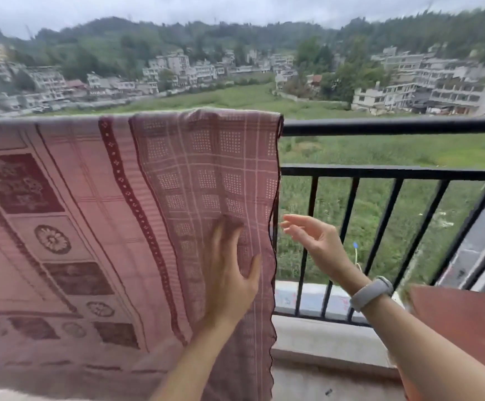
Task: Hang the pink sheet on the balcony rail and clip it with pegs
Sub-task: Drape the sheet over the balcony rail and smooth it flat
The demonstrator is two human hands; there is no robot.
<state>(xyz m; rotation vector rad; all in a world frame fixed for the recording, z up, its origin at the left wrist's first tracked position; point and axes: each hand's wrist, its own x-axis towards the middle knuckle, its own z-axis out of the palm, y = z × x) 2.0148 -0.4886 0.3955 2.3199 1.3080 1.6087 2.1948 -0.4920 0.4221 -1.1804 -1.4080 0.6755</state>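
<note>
The pink sheet (96, 215), patterned with dark red borders, flowers and checks, hangs draped over the black balcony rail (394, 125) and covers its left half. My left hand (229, 273) lies flat and open against the sheet near its right edge. My right hand (313, 238), with a grey band on the wrist, hovers open just right of that edge, in front of the railing bars, and touches nothing. No pegs are in view.
The right half of the rail is bare, with vertical black bars (385, 227) under a second crossbar. A concrete ledge (322, 337) runs along the foot of the railing. A reddish-brown surface (466, 319) juts in at the lower right. Fields and buildings lie beyond.
</note>
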